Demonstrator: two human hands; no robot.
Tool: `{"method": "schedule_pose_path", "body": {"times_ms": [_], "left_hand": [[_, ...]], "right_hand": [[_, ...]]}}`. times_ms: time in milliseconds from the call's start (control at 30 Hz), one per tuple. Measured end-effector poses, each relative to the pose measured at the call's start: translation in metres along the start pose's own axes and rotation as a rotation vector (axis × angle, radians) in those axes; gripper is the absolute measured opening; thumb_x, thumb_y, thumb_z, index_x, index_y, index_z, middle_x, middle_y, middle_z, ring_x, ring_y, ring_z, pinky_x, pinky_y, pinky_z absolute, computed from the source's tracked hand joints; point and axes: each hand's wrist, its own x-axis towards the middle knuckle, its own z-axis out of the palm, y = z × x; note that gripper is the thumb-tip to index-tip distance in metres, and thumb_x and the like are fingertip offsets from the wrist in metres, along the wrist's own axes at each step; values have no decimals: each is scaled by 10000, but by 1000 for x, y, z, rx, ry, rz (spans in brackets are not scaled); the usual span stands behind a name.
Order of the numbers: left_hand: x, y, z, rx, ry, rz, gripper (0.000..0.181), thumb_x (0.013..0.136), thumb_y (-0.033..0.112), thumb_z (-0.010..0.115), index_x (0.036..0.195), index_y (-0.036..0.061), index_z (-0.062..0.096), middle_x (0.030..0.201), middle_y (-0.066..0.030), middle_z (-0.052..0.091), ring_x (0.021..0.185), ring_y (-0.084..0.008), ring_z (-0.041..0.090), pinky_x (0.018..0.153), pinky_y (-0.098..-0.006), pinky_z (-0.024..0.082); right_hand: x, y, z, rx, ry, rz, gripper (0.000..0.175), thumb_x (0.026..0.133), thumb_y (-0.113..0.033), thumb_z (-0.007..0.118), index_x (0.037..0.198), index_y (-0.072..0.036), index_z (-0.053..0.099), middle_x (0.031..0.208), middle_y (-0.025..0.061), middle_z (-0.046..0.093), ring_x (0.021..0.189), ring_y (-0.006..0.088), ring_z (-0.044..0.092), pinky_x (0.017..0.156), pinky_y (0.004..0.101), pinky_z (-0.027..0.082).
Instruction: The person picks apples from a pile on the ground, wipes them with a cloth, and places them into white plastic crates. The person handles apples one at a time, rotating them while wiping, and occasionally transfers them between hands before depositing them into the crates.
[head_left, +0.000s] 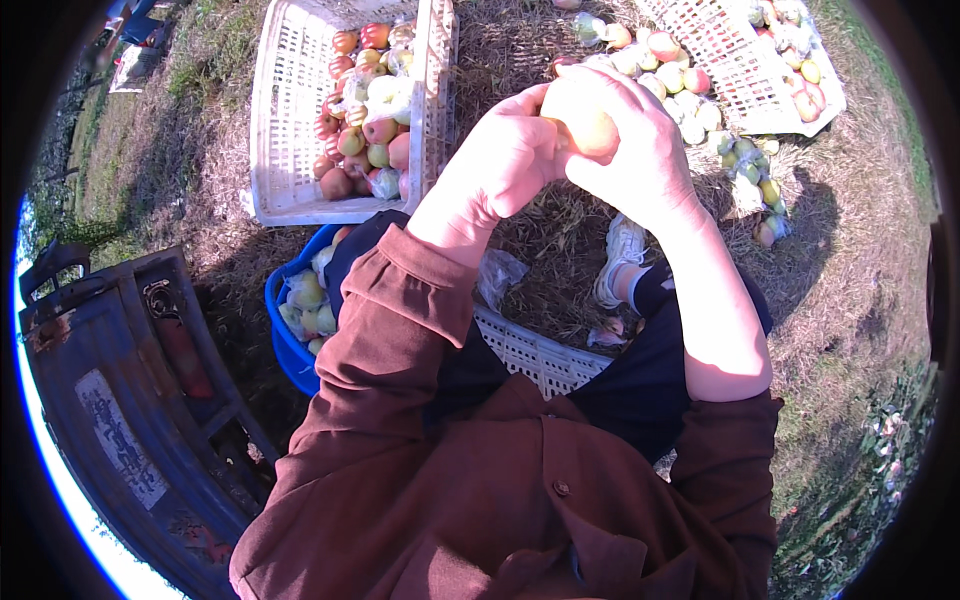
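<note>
A pale yellow-pink apple is held between my two hands, partly washed out by sunlight. My left hand grips its left side with the thumb and curled fingers. Across the top and right side of the fruit lies my right hand, its thumb underneath. Left of my hands stands a white plastic crate with red, striped and yellow-green apples in it, some in clear plastic bags. Beyond my right hand, loose and bagged apples are heaped on the ground.
A second white crate with apples lies at upper right. The blue tub by my left leg holds bagged apples. Between my legs are a white crate edge and a crumpled plastic bag. A rusty vehicle panel stands at left.
</note>
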Motion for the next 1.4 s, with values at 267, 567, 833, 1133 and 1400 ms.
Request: {"method": "schedule_pose_path", "body": {"times_ms": [267,567,833,1133,1400], "left_hand": [[-1,3,0,-99,-73,-35,669,697,-104,387,1365,-63,393,1198,-173,535,1069,-264,563,918,-409,510],[-1,2,-2,-165,-193,-6,524,839,-2,555,1343,-47,417,1181,-147,576,1056,-236,593,915,-393,508],[-2,0,-5,-113,-234,20,549,834,25,614,1345,-30,421,1146,-119,600,1013,-182,613,918,-366,503],[0,-4,-6,-146,-265,53,563,828,29,625,1348,-32,416,1163,-116,591,1019,-178,611,908,-361,510],[1,-5,-7,-116,-221,51,527,832,14,586,1334,-40,434,1174,-127,587,1024,-190,613,912,-369,516]], "right_hand": [[0,12,-3,173,8,44,666,600,-138,831,1208,-74,567,1161,112,630,1068,284,628,917,389,516],[1,7,-6,166,19,40,667,587,-122,841,1197,-79,575,1151,113,634,1065,282,627,913,385,517],[1,9,-7,143,16,39,660,591,-119,836,1196,-84,575,1151,106,631,1084,288,612,934,398,498],[1,10,-8,137,20,17,676,566,-105,843,1188,-88,581,1167,107,617,1105,296,592,946,406,485],[2,9,-7,113,10,6,670,565,-92,830,1187,-88,582,1172,110,615,1110,295,590,946,405,486]]}}
